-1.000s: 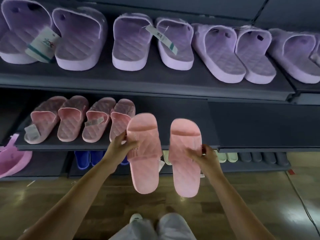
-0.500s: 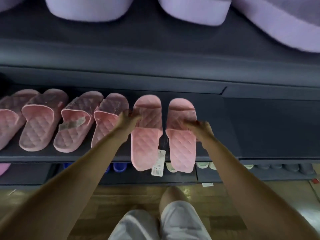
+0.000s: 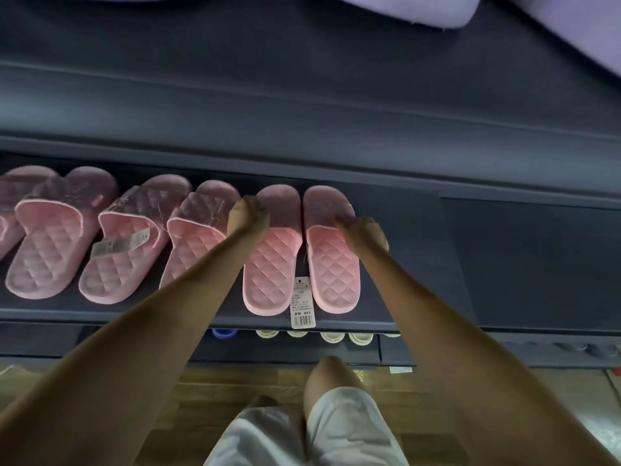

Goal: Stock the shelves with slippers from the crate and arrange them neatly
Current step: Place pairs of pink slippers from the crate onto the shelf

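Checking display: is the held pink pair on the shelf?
On the shelf: the pink pair lies flat, footbeds up, left hand and right hand on its straps.

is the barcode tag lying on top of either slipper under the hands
No, the barcode tag lies in the gap between the left-hand slipper and the right-hand slipper.

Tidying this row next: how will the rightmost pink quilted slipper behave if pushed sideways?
The rightmost pink quilted foam slipper lies flat on the dark shelf, so probably slides, not tips. Thick foam suggests light. The white barcode tag beside its twin pink slipper might snag.
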Action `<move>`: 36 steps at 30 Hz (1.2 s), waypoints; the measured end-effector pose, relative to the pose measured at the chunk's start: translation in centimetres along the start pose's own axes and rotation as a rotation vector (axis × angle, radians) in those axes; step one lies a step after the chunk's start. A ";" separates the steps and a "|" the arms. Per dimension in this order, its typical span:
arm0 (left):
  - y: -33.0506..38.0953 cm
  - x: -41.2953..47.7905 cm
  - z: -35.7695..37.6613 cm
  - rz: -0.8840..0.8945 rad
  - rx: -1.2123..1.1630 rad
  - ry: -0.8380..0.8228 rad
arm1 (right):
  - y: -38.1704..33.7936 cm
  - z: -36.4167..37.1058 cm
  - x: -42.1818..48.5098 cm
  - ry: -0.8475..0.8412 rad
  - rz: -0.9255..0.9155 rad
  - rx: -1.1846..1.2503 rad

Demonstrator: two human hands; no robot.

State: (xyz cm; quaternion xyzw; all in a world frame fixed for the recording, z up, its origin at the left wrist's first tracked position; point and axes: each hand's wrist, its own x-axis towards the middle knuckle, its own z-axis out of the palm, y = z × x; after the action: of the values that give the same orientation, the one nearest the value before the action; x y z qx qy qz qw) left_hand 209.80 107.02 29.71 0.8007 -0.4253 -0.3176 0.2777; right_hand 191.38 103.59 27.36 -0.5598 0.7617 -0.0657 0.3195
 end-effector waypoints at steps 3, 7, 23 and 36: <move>-0.3 -1.0 -0.8 0.039 0.041 -0.039 | 0.6 -0.9 -1.3 -0.013 -0.098 -0.044; -0.8 -3.5 -2.9 0.183 0.117 -0.028 | 1.5 -2.8 -4.9 0.032 -0.241 -0.164; -2.8 -22.4 -17.2 0.330 0.200 -0.216 | 3.7 -10.4 -28.0 0.069 -0.374 -0.358; -3.9 -35.0 -21.7 0.408 0.240 0.037 | 8.5 -16.0 -38.2 0.106 -0.619 -0.382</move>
State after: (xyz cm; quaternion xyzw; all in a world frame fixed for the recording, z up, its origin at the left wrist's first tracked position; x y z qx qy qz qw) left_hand 212.67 142.73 50.45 0.7310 -0.6080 -0.1872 0.2468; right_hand 182.03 136.72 51.82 -0.8092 0.5702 -0.0447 0.1345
